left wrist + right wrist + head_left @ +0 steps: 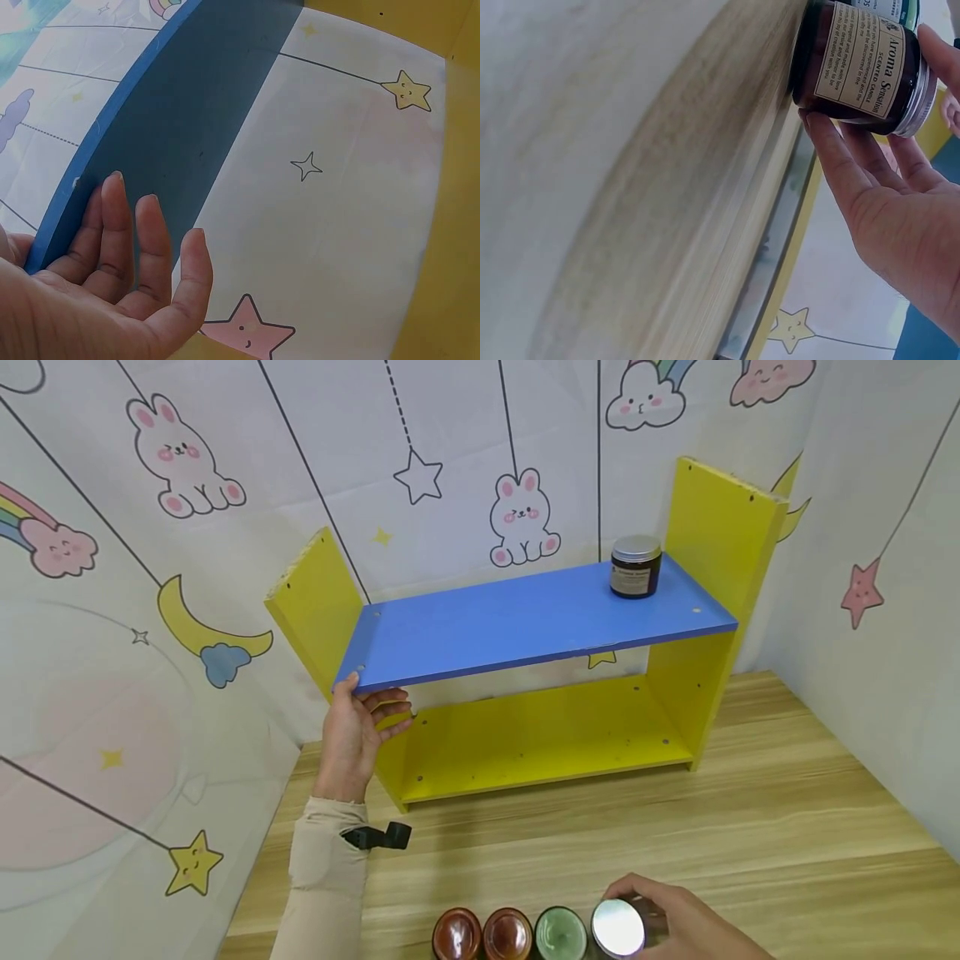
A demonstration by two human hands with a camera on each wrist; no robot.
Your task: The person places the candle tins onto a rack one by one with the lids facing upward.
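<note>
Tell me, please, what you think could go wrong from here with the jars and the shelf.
The right hand grips the silver-lidded jar close beside the green jar, so lifting it carelessly might knock its neighbour.

The left hand holds the front left corner of the blue shelf; a tug there could jolt the dark jar standing near the other end.
</note>
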